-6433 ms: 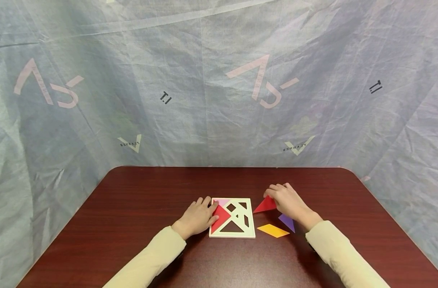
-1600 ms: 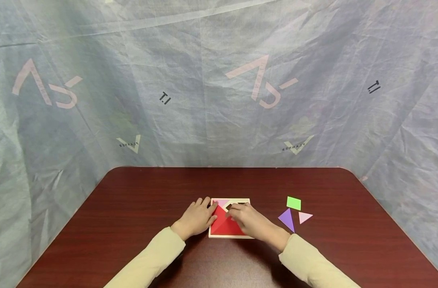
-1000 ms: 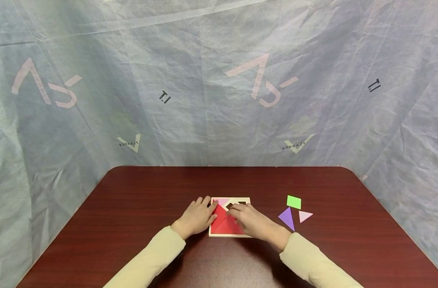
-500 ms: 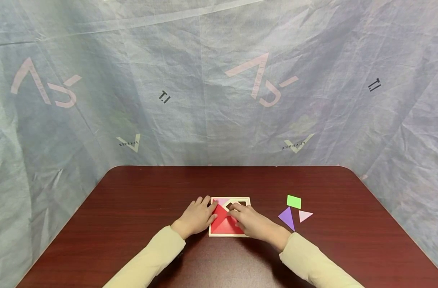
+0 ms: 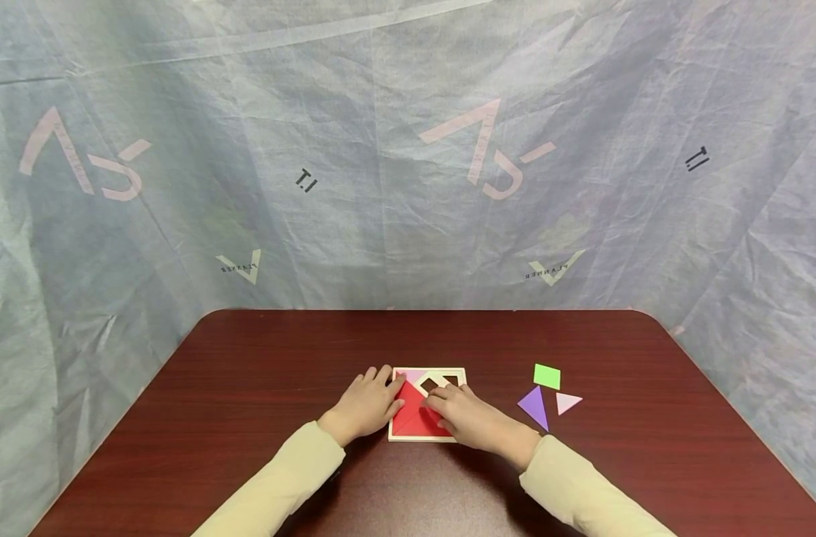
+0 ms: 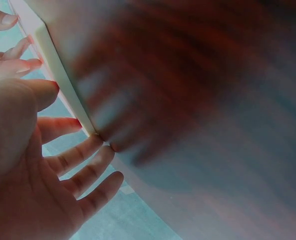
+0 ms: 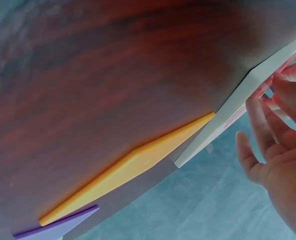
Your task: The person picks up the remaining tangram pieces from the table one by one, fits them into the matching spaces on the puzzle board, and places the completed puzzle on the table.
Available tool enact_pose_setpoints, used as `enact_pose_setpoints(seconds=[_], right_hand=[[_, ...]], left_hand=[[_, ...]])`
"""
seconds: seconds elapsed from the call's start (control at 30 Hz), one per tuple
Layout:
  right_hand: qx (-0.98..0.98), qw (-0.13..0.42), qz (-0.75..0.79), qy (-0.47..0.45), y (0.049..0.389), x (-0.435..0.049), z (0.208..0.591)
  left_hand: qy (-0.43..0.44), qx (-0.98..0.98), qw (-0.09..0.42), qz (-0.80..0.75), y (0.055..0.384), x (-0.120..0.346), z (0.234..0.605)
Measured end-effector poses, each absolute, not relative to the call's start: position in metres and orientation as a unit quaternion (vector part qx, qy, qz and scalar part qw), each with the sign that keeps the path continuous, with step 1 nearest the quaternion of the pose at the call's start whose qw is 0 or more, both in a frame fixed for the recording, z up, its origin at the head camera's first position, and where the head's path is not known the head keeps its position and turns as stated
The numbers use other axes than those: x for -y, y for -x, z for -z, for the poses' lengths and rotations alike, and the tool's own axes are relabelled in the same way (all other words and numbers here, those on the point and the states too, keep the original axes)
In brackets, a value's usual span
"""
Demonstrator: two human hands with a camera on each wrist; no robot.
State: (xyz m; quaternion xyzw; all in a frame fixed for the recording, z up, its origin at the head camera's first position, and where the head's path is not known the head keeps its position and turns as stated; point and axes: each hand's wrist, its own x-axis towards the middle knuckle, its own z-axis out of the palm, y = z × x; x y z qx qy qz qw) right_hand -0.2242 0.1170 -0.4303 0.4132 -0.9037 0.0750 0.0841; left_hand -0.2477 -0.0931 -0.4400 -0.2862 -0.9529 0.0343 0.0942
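Note:
A tangram board (image 5: 415,439) with a pale frame lies flat on the table. My left hand (image 5: 362,405) rests at its left side, index fingertip and thumb over the left edge, fingers spread in the left wrist view. Two large red triangles lie in the board: the left red triangle (image 5: 403,406) and the near red triangle (image 5: 418,426). My right hand (image 5: 471,418) touches the near one with its fingertips and covers the board's right part. A pink piece (image 5: 415,374) sits in the far left corner. Dark cutouts (image 5: 430,385) show beyond the right fingers.
Right of the board lie a green square (image 5: 547,377), a purple triangle (image 5: 535,408) and a small pink triangle (image 5: 567,403). A yellow parallelogram (image 7: 133,167) lies beside the board, hidden under the right forearm in the head view. Grey cloth (image 5: 381,224) hangs behind the table.
The red triangle my right hand held right of the board now lies in the near recess. Lately the right fingers have shifted slightly toward me, baring more of the cutouts. The left hand stays put.

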Motion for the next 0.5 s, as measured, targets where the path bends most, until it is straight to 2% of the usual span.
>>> enact_pose_setpoints(seconds=[0.5], right_hand=[[0.898,0.08,-0.088,-0.424,0.2223,-0.1203,0.4266]], left_hand=[[0.289,0.952,0.096,-0.033,0.2473,0.0935,0.4391]])
